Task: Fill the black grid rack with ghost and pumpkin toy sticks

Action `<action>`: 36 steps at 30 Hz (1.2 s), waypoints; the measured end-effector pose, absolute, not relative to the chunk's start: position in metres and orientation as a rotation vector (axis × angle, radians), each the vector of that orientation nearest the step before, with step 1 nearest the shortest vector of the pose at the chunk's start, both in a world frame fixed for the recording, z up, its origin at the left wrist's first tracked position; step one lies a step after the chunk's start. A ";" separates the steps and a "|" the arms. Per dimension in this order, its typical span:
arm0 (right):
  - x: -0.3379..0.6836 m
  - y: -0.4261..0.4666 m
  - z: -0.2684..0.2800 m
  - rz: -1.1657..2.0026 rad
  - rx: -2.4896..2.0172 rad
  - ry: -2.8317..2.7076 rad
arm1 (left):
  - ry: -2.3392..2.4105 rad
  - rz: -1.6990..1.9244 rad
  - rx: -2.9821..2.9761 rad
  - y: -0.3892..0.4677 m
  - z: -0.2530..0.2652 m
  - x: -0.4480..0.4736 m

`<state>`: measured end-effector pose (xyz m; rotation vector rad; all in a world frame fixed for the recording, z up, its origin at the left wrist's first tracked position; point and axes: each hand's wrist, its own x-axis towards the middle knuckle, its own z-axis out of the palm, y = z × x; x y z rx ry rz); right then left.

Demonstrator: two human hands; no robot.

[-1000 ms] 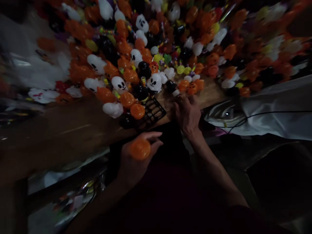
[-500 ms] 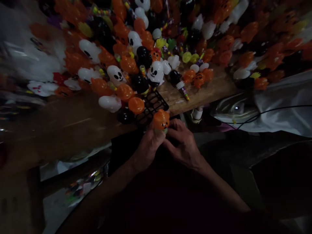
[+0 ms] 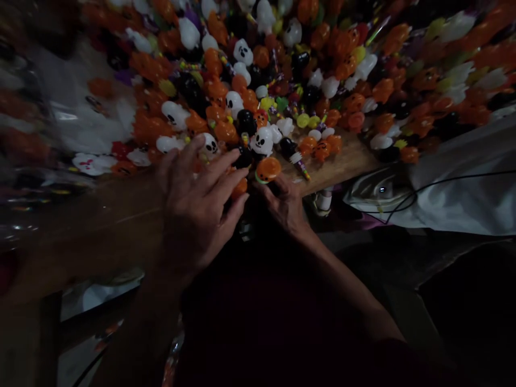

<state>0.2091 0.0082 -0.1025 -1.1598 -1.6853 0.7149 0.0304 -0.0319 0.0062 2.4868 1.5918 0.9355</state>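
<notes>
My right hand (image 3: 284, 204) grips an orange toy head (image 3: 269, 169) with a small dark face and a pale green base, near the table's front edge. My left hand (image 3: 201, 201) is spread open over the near toys, its fingers reaching forward and holding nothing I can see. Under and beside its fingertips are a white skull head (image 3: 210, 145), a black piece (image 3: 244, 157) and an orange piece (image 3: 239, 188), partly hidden by the hand. Just beyond the held toy sits a white skull head with a grin (image 3: 262, 141).
A dense heap of orange, white, black and yellow toys (image 3: 237, 86) covers the wooden table (image 3: 346, 156). A candy-filled tube with a black head (image 3: 294, 153) lies near the edge. Clear plastic bags (image 3: 80, 118) lie at left; a white cloth and black cable (image 3: 451, 177) hang at right.
My left hand has let go of the orange toy head and moved left and forward over the heap, fingers spread. My right hand now holds the toy alone, slightly further forward.
</notes>
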 end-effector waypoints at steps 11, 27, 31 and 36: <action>0.200 0.011 -0.125 0.292 -1.131 -1.810 | 1.543 0.864 2.575 -0.025 -0.010 0.019; 0.258 0.014 -0.098 0.068 -1.439 -1.785 | 1.639 0.858 2.779 0.001 0.002 0.052; 0.282 0.038 -0.100 0.101 -1.776 -1.887 | 1.700 0.797 2.697 0.002 -0.001 0.053; 0.282 0.040 -0.105 0.225 -1.698 -1.858 | 1.673 0.669 2.691 0.002 -0.006 0.041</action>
